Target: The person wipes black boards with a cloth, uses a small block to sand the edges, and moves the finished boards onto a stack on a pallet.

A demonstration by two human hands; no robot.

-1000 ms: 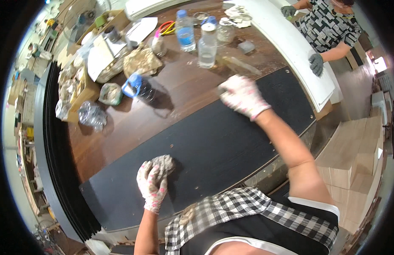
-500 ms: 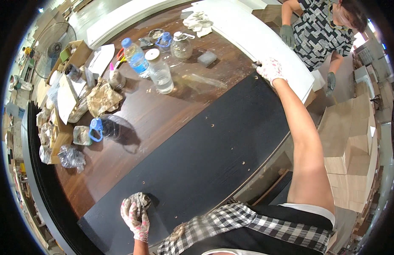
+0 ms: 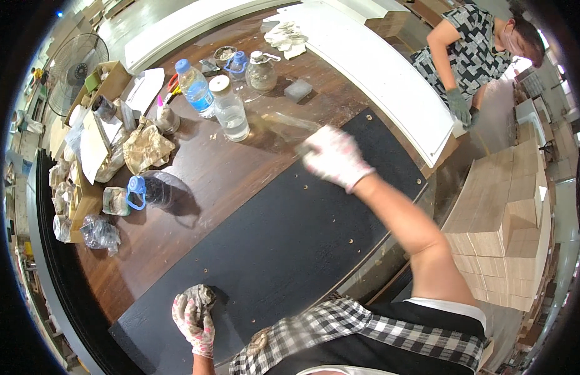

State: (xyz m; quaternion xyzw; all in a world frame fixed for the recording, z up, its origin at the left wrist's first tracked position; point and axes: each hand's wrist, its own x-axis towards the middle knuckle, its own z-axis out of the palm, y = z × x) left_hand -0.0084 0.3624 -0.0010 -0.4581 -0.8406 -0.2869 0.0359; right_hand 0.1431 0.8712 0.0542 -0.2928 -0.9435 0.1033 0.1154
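A long black panel (image 3: 271,231) with several small holes lies slantwise across the brown tabletop (image 3: 171,234). My left hand (image 3: 191,324), in a patterned white glove, is closed round a crumpled, stained rag (image 3: 201,296) at the panel's near left end. Over the panel's far edge, right of the middle, is my right hand (image 3: 337,157), gloved alike and smeared by motion. Its fingers are curled, and a small greyish thing shows at their tips, too blurred to name.
Beyond the panel stand a labelled water bottle (image 3: 195,90), a clear jar (image 3: 230,112) and a dark-filled bottle (image 3: 159,190). A grey block (image 3: 298,90) and white gloves (image 3: 286,39) lie farther back. White boards (image 3: 371,75) border the far right, where a co-worker (image 3: 468,56) stands. Stacked cardboard (image 3: 490,219) is at right.
My right hand has swept leftward and nearer from the panel's far right corner. My left hand stays on the rag. The co-worker's hands have come together by the white boards' end.
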